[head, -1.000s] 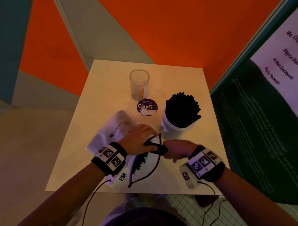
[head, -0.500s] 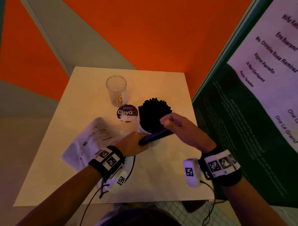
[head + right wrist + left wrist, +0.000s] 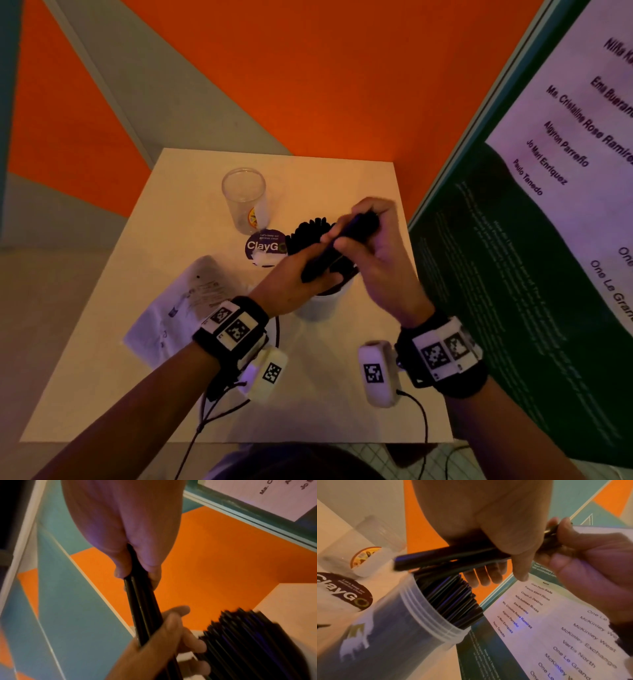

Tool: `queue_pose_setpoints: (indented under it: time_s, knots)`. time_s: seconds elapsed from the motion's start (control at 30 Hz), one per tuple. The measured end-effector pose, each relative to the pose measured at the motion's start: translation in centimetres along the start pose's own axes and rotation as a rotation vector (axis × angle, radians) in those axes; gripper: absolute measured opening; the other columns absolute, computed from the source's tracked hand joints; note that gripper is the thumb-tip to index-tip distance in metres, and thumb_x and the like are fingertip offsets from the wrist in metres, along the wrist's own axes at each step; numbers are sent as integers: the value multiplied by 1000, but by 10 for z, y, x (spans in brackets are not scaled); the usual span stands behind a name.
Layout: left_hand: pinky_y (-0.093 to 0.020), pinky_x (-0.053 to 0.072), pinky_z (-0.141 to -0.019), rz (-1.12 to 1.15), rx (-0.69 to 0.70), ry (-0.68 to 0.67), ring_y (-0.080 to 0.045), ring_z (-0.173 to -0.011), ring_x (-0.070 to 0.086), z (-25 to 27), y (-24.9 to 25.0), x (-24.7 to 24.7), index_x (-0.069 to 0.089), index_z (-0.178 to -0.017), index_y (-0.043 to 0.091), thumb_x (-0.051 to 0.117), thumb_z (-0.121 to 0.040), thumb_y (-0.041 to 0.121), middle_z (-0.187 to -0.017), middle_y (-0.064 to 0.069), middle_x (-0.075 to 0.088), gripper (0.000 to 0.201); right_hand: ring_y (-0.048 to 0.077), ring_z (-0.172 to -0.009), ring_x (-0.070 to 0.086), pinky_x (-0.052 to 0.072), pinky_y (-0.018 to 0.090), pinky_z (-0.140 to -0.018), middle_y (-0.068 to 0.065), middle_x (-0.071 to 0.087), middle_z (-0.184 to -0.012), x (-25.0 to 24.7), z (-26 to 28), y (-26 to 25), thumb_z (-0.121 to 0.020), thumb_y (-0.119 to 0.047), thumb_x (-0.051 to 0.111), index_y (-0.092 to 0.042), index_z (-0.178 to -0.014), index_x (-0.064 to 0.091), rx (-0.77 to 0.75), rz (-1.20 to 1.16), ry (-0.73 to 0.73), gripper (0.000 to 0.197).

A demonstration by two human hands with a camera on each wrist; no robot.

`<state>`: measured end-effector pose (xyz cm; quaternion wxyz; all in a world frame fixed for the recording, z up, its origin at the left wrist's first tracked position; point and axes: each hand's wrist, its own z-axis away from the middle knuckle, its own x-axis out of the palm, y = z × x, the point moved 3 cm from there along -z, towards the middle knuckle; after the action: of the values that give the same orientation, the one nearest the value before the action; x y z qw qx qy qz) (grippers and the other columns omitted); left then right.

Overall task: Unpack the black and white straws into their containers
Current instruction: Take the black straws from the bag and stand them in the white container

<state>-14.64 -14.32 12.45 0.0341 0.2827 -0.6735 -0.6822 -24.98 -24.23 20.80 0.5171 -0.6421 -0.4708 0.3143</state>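
1. On the tabletop (image 3: 171, 394), near its left edge, lies a crumpled white wrapper (image 3: 178, 308), partly under the left wrist.
2. The left hand (image 3: 294, 284) is curled round the lower end of a small bundle of black straws (image 3: 339, 246); its grip is closed on them, thumb over the top in the left wrist view.
3. The right hand (image 3: 376, 260) holds the upper end of the same bundle, fingers and thumb pinching it; that grip is also closed on the straws. The right wrist view shows the bundle (image 3: 144, 608) running from the right fingertips (image 3: 152, 572) down into the left hand (image 3: 164, 642).
4. The bundle is held tilted in the air, directly above a translucent cup (image 3: 322, 305) that stands right of the tabletop's centre and is already packed with upright black straws (image 3: 450, 599). Whether the bundle touches those straws cannot be told.
5. Just left of that cup, a round dark sticker (image 3: 263, 246) reading "ClayGo" lies flat on the tabletop.
6. Behind the sticker, toward the far edge, a clear cup (image 3: 245, 198) stands upright, with a small round label low on its side.
7. Beyond the far edge is an orange and grey wall (image 3: 308, 68); along the right edge stands a green board (image 3: 513, 274) carrying a white sheet with printed names.
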Motion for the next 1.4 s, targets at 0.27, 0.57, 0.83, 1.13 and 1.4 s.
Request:
queue_pose_setpoints:
  time_s: [0.27,0.57,0.83,1.13,1.4]
  knots:
    - [-8,31,-94,-237,14,211,6,-115,37,17,-35,-42,44,-134,20,75,-79,28,-131,2,46,63,25,-95,59,48,38,-92,7,58,-95,-22,-25,5,-93,4,50,-25,-113,38,39,332,51,37]
    - [-23,33,-94,-431,-63,164,-18,-120,40,52,-59,-54,46,-135,16,77,-78,28,-134,-2,47,66,6,-122,47,40,28,-103,-4,53,-129,15,-27,44,-97,-18,54,-19,-131,48,268,539,-151,34]
    - [-38,40,-102,-546,-231,-126,-17,-120,45,87,-81,-75,31,-143,28,68,-75,59,-137,1,44,83,17,-102,57,45,23,-89,9,60,-110,52,-15,19,-89,7,52,-3,-104,63,-37,628,-141,21]
    - [-34,47,-93,-467,-245,-292,-17,-105,58,103,-97,-91,51,-130,22,60,-91,32,-124,-3,61,42,33,-96,59,42,34,-77,22,63,-113,157,41,151,-94,-14,49,2,-111,62,718,1103,-978,27]
    - [-26,48,-76,-377,-123,-219,-14,-87,58,110,-88,-98,56,-124,22,63,-89,26,-102,3,63,35,34,-126,43,34,42,-108,19,44,-139,199,50,224,-100,-20,37,-4,-138,38,690,1373,-676,41]
